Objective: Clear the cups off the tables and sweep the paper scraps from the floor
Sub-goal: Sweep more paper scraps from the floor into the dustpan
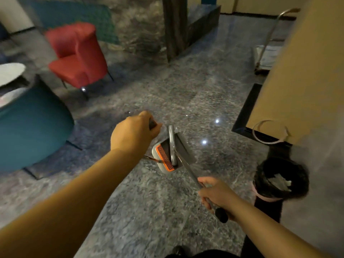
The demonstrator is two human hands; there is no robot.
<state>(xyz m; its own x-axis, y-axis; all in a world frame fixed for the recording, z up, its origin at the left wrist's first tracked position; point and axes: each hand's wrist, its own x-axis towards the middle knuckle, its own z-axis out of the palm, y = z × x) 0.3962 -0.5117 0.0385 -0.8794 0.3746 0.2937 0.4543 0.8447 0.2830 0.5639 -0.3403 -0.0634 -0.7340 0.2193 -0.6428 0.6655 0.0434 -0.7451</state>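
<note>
Gripping a dark handle, left hand (pixel 133 133) with fingers curled fully round it, apparently the dustpan's, though the join is hidden behind the fist. Hanging just right of that fist, grey dustpan (pixel 168 152) with an orange comb edge (pixel 165 157), tilted and off the floor. Lying across the pan, broom head (pixel 185 148), its metal shaft (pixel 192 176) running down to the right hand (pixel 217 194), closed tight around the shaft just above its black end cap.

No cups or paper scraps visible on this stretch of marble floor (pixel 149 202); something pale inside the black-lined bin (pixel 279 181) at far right, too blurred to name, possibly scraps already tipped in.

Probably carrying the tools between spots, or parking the broom in the pan. Best done by keeping the pan level so nothing spills back out, seating the bristles behind the comb, and holding both handles close to the body.

For room, from the left: teal round seat (pixel 33 131) and white tabletops (pixel 11 73) near the left forearm; red armchair (pixel 78 54) well apart, farther back; open floor straight ahead up to the dark pillar (pixel 175 28); tan wall panel (pixel 297 71) and bin close on the right, so any swing of the shaft kept leftward.
</note>
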